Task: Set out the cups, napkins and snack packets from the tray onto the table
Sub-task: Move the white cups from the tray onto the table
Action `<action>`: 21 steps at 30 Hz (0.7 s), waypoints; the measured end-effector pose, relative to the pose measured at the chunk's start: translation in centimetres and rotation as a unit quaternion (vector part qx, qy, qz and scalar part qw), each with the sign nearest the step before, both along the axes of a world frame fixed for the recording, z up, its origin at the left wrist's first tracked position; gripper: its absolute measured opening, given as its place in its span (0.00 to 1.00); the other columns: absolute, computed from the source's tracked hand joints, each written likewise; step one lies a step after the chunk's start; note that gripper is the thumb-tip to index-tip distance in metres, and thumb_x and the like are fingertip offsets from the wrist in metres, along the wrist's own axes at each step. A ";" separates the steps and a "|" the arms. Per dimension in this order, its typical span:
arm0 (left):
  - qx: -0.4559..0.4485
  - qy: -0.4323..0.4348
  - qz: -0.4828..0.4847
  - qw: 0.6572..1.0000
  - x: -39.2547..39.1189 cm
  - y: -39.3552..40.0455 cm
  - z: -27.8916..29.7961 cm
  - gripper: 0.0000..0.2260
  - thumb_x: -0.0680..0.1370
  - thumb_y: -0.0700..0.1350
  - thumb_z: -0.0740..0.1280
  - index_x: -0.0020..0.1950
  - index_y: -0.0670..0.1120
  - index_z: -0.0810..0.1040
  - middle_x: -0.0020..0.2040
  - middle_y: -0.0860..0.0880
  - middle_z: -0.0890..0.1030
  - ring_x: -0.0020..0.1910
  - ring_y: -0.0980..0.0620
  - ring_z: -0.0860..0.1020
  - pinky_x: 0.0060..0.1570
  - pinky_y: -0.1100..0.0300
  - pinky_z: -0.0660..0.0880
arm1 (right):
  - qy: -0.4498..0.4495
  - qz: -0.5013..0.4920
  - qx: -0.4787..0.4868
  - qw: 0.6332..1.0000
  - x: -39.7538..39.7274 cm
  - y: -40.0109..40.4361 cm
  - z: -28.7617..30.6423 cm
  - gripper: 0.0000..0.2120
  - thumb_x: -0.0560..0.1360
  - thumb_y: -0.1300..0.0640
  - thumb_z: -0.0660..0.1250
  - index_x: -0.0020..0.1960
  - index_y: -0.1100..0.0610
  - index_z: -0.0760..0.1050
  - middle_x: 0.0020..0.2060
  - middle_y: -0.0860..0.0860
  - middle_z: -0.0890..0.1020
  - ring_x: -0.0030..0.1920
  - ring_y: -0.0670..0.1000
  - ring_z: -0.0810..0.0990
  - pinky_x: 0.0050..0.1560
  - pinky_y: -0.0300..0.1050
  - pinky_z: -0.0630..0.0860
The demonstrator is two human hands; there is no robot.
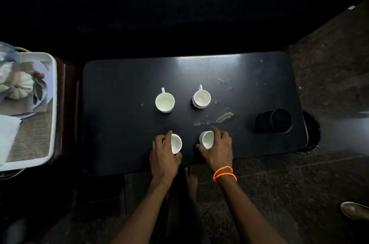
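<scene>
A: Okay, quick pass. What are the hands doing?

B: Both are gripping cups on the dark table [123, 83]. The left hand [162, 156] is curling round the near-left cup [176, 143], with a finger lying along its far-left side and the thumb showing at its near side. The right hand [218, 148] is wrapping the near-right cup [206, 139] from the right, fingers over the far rim, thumb at the near side.

A: Are those cups standing on the table or lifted?

B: Can't tell for sure; they're sitting near the table's front edge, both mouth up.

A: Other cups?

B: Two more are standing further back: the far-left cup [165, 102] and the far-right cup [201, 98], each with its handle pointing away. All four are making a rough square, well apart from each other.

A: Tray?

B: The white tray [53, 103] is sitting off the table's left end. A white napkin [8, 133] is lying in its near part, something in clear plastic at its far corner, too blurred to name.

A: Anything else?

B: Orange bead bracelets [224, 173] are showing on the right wrist. A black round holder [274, 120] is lying near the table's right end.
</scene>
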State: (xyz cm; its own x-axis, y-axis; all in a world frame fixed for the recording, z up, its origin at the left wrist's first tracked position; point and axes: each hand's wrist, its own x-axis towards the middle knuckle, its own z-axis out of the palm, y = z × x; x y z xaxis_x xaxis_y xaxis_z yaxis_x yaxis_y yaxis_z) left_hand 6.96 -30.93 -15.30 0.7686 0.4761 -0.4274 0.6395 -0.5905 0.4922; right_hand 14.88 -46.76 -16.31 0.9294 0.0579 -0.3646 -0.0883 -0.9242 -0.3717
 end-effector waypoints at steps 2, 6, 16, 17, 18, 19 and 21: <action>0.005 0.015 -0.007 1.000 0.2 0.2 -0.1 0.41 0.67 0.54 0.78 0.78 0.50 0.67 0.67 0.48 0.72 0.66 0.45 0.73 0.61 0.48 0.75 | -0.012 -0.011 -0.032 0.999 0.4 0.2 0.2 0.42 0.63 0.30 0.73 0.70 0.51 0.71 0.63 0.54 0.76 0.62 0.59 0.75 0.58 0.54 0.77; -0.044 -0.036 0.057 0.997 1.3 0.9 0.0 0.43 0.69 0.69 0.69 0.79 0.49 0.65 0.71 0.48 0.71 0.69 0.47 0.71 0.66 0.48 0.73 | -0.081 -0.102 0.028 0.991 2.6 0.8 0.6 0.38 0.66 0.28 0.69 0.65 0.53 0.74 0.59 0.54 0.79 0.60 0.59 0.77 0.59 0.55 0.75; -0.043 -0.060 0.103 0.992 10.5 6.6 -0.6 0.46 0.69 0.58 0.79 0.80 0.47 0.60 0.72 0.42 0.67 0.71 0.40 0.69 0.67 0.47 0.73 | -0.071 -0.022 0.096 0.993 10.7 5.3 0.7 0.36 0.66 0.42 0.78 0.67 0.57 0.73 0.60 0.58 0.78 0.63 0.61 0.74 0.60 0.53 0.73; -0.035 -0.055 0.090 0.994 11.0 6.7 -0.7 0.46 0.68 0.57 0.80 0.79 0.48 0.61 0.71 0.42 0.68 0.70 0.39 0.71 0.65 0.47 0.74 | -0.068 -0.016 0.087 0.994 11.1 5.7 0.6 0.37 0.65 0.42 0.79 0.67 0.57 0.72 0.60 0.58 0.77 0.63 0.61 0.75 0.59 0.53 0.74; -0.027 -0.051 0.080 0.995 11.4 6.9 -0.8 0.45 0.68 0.56 0.80 0.79 0.49 0.62 0.70 0.42 0.69 0.67 0.38 0.72 0.64 0.47 0.74 | -0.062 -0.013 0.080 0.995 11.4 6.0 0.4 0.37 0.64 0.42 0.79 0.67 0.56 0.72 0.60 0.57 0.77 0.62 0.60 0.75 0.58 0.52 0.75; -0.019 -0.048 0.072 0.996 11.8 6.9 -1.0 0.43 0.68 0.54 0.80 0.78 0.50 0.63 0.68 0.42 0.70 0.65 0.38 0.74 0.62 0.48 0.74 | -0.056 -0.011 0.073 0.996 11.7 6.2 0.3 0.37 0.64 0.42 0.79 0.67 0.55 0.72 0.60 0.57 0.77 0.61 0.60 0.75 0.57 0.52 0.75; -0.004 -0.051 0.057 0.997 12.1 7.0 -1.2 0.39 0.68 0.51 0.80 0.75 0.50 0.68 0.65 0.42 0.73 0.62 0.38 0.75 0.61 0.50 0.73 | -0.053 -0.003 0.067 0.996 12.2 6.4 -0.2 0.34 0.65 0.43 0.78 0.65 0.56 0.73 0.59 0.57 0.77 0.59 0.60 0.77 0.55 0.50 0.76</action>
